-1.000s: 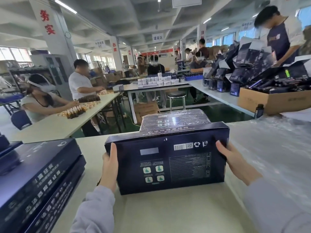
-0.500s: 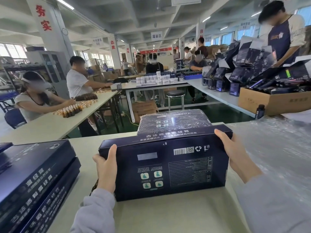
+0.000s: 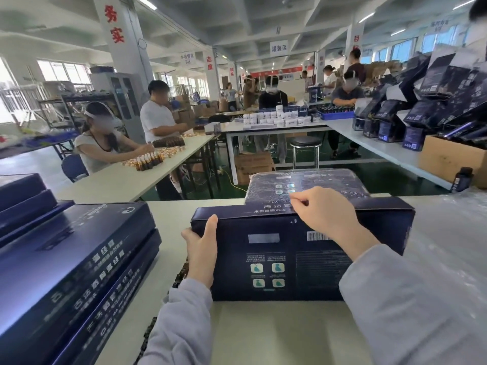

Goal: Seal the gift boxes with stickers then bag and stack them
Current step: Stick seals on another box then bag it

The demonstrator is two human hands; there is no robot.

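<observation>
A dark blue gift box [image 3: 287, 262] stands on its long edge on the table in front of me, its printed back facing me. My left hand [image 3: 201, 254] grips its left end, thumb up along the face. My right hand [image 3: 326, 213] rests over the middle of the box's top edge, thumb and forefinger pinched together; I cannot make out a sticker between them. Behind the box lies a gift box wrapped in a clear bag [image 3: 303, 183].
A stack of dark blue gift boxes [image 3: 71, 262] lies at my left. Clear bubble-wrap bags [image 3: 445, 233] cover the table at my right. Beyond are a cardboard carton [image 3: 450, 162], a small dark bottle [image 3: 462, 177] and people working at other tables.
My right hand left the box's right end and moved to the middle of its top edge, fingers pinched. The left hand kept its grip on the left end.
</observation>
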